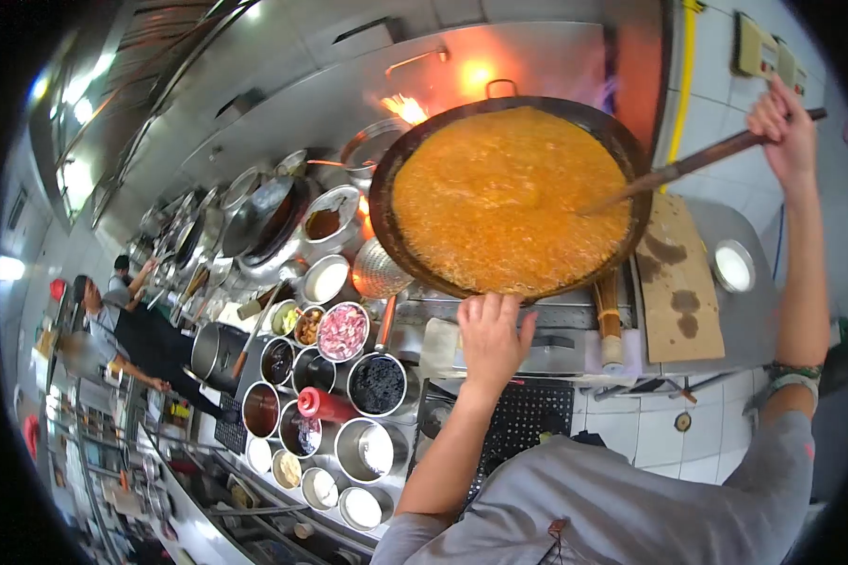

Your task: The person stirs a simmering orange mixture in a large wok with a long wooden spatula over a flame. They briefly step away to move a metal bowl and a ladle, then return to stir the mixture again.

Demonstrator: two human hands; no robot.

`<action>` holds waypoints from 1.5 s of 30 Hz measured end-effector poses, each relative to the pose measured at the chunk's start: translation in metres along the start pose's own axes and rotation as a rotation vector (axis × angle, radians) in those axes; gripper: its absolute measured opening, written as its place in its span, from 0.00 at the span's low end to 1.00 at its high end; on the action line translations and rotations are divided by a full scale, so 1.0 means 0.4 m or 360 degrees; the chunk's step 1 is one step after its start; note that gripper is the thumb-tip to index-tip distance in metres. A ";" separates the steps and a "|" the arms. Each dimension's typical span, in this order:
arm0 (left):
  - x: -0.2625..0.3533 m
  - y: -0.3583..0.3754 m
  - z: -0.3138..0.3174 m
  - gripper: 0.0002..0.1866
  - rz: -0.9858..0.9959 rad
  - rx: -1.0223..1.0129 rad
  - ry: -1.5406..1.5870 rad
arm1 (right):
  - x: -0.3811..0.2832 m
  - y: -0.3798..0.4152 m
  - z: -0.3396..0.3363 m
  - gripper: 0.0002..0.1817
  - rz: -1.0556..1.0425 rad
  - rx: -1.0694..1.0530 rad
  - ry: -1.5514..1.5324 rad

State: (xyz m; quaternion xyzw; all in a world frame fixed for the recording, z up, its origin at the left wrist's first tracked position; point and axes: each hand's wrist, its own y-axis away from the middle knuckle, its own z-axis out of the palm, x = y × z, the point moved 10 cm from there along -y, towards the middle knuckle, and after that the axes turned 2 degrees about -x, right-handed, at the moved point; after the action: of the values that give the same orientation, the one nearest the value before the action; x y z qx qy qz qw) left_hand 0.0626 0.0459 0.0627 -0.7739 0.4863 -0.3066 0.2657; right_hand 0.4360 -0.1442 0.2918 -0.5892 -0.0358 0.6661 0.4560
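Observation:
A large dark wok [379, 202] holds a bubbling orange-brown liquid [513, 193]. My left hand [492, 334] is at the wok's near rim, fingers stretched toward it and thumb spread apart; whether the fingertips touch the rim is hard to tell. My right hand [784, 132] is raised at the right, wrapped round the wooden handle [716, 153] of a long tool whose far end dips into the liquid. One finger of that hand points up at a switch box [752, 47] on the tiled wall.
Flames [405, 108] rise behind the wok. Stained cardboard [678, 282] and a white-filled bowl [733, 266] lie right. Several pots and bowls, a red bottle [325, 406] and a perforated ladle [379, 271] stand left. Co-workers [146, 339] are at the far left.

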 end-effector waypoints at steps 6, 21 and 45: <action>-0.011 0.000 -0.001 0.20 -0.0043 -0.0012 0.0069 | -0.048 -0.050 -0.182 0.12 0.0009 0.0083 -0.0082; -0.165 0.816 0.423 0.35 -0.1149 -0.1284 0.0519 | 0.315 0.172 -0.024 0.21 -0.0197 0.0281 -0.0352; -0.219 1.035 0.842 0.33 -0.1384 -0.1375 -0.0165 | 0.457 -0.107 0.195 0.19 -0.0224 -0.0221 0.0081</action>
State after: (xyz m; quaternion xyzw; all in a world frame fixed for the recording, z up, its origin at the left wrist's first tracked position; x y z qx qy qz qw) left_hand 0.0358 0.0048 -0.4760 -0.9530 0.1929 -0.1243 -0.1979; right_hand 0.4165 0.0378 0.2031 -0.6322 -0.1115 0.6131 0.4605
